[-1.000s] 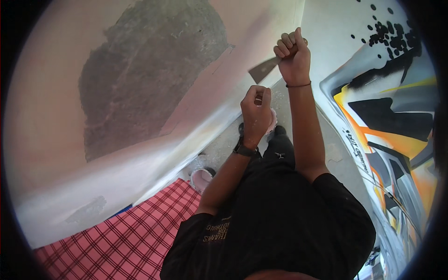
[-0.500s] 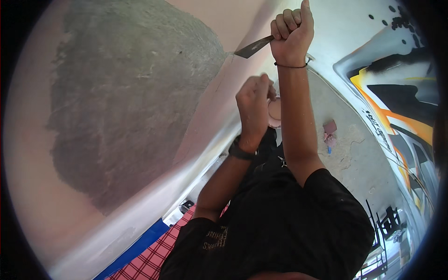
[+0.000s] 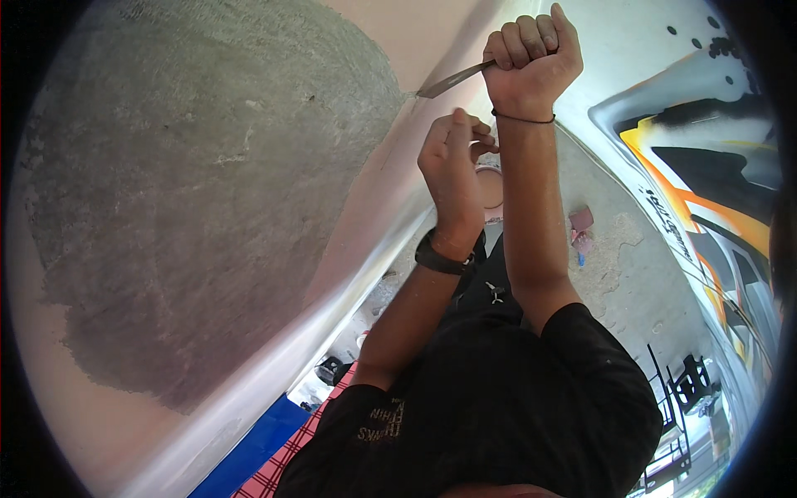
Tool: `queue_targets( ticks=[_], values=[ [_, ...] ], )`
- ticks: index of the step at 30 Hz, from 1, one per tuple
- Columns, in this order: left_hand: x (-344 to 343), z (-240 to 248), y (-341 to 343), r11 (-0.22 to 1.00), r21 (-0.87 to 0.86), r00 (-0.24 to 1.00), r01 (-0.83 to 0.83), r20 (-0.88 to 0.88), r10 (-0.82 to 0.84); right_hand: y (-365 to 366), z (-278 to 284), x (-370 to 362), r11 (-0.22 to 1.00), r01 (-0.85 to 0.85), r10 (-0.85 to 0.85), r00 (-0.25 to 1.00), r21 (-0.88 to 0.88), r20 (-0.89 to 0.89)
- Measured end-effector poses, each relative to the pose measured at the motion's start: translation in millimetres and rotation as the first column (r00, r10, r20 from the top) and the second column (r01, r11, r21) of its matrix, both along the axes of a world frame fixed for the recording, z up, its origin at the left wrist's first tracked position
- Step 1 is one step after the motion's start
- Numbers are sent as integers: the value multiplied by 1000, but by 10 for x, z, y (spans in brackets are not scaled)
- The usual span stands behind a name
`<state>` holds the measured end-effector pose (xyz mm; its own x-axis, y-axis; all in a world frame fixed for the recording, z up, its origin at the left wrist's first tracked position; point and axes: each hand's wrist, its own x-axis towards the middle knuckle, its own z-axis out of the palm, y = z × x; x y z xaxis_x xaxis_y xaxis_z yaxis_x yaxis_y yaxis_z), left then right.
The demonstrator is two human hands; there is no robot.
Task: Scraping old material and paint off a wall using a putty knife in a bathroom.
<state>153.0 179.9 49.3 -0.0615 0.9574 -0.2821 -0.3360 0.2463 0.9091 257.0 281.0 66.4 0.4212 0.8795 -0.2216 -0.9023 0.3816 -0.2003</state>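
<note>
Here, right hand (image 3: pixel 531 70): we grip the scraper (image 3: pixel 455 80).
Scraper: far, tip beside the grey patch's (image 3: pixel 224 166) right edge, contact unclear.
Left hand (image 3: pixel 452 170): nearer us, fingers loosely curled, empty.

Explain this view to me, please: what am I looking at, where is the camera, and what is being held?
There is no machine here, just a person's two bare hands. A wide fisheye camera on the head looks down, so straight edges bend. The right hand grips a scraper, its blade tip by the edge of a gray patch on the pink wall. The left hand is loosely curled, nothing visible in it. Below, a pinkish bucket stands on the floor.
</note>
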Motion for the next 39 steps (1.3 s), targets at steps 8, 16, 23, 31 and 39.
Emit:
queue_targets(
  ticks=[8,16,23,31,39],
  values=[
    [67,24,139,1000,-12,941,-16,337,19,-163,-191,127,950,-166,196,976,265,-90],
    [204,160,69,998,36,905,-52,424,32,-318,-179,327,789,-279,320,947,548,22],
    [270,96,-46,981,121,886,-148,456,78,-444,-232,250,978,-169,189,966,121,-178],
    [366,-147,156,980,85,823,-181,559,103,-252,-79,184,958,-251,256,966,137,-21],
    [410,-125,319,965,89,777,-248,613,143,-70,24,197,931,-306,282,949,199,138]
  ],
)
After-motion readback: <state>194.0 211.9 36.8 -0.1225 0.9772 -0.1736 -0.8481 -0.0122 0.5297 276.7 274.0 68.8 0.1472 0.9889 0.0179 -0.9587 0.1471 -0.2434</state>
